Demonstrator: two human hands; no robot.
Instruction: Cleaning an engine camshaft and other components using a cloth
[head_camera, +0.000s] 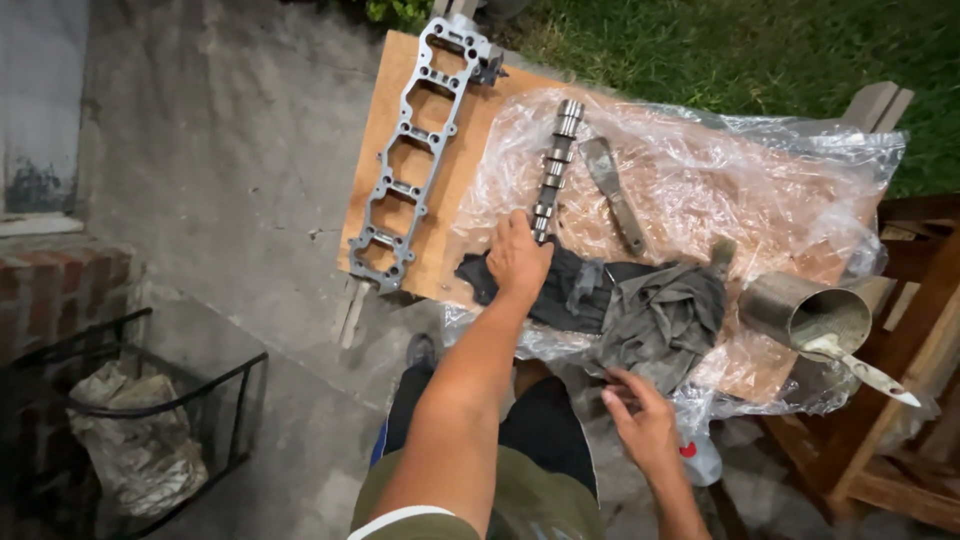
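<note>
The person's left hand (517, 258) reaches forward over a wooden table (400, 130) set outdoors, and its fingers (524, 222) are curled at the near end of a camshaft (553, 168), touching it; whether they fully close around the shaft cannot be told, since the back of the hand hides the grip. The camshaft lies lengthwise away from the person on a crumpled clear plastic sheet (720, 170) that covers most of the table. The heel of the left hand rests over a dark rag (560, 290), which lies beside a grey rag (665, 315) at the near edge of the table. The right hand (645, 420) is lower, near the person's lap, with its fingers (622, 392) spread loosely open just below the grey rag and holding nothing. Left of the camshaft, on the bare wood, lies a long metal ladder-shaped frame (415, 150) with rectangular openings, well apart from both hands. Right of the camshaft lies a flat grey metal bar (612, 190), on the plastic. At the right end of the table a metal can (805, 310) lies tipped with its mouth toward the person, a pale handle (865, 370) sticking out of it. The ground below is concrete (230, 170), with grass (740, 50) beyond the table and a black wire rack (150, 400) at the left.
</note>
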